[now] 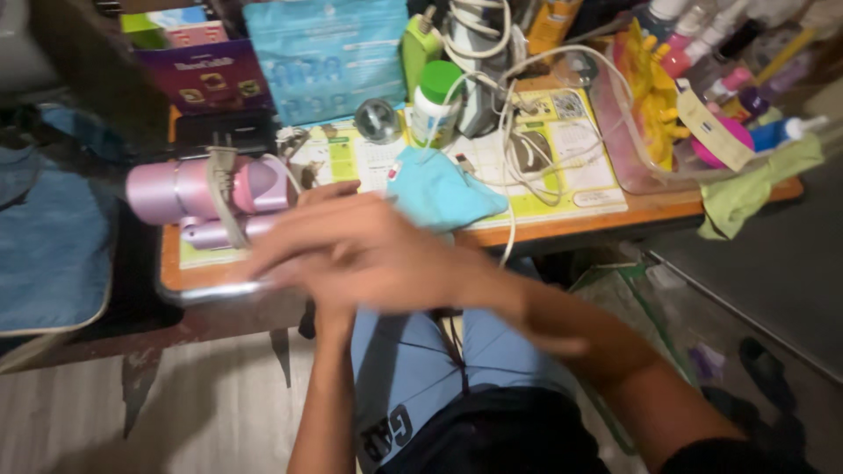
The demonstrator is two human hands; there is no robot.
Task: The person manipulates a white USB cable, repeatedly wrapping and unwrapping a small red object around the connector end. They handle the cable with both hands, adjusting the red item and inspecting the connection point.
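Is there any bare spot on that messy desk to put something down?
Hardly. The only open patch on the desk is the printed sheet between the white cables and the clear tray. The back row is packed. The pink hair dryer fills the left, and the blue cloth and both hands crowd the front.

Both hands overlap, the right hand (369, 250) blurred over the left hand (325, 197), just beside a pink hair dryer (206, 197) (cord wrapped round it) on the cluttered desk (659, 209).
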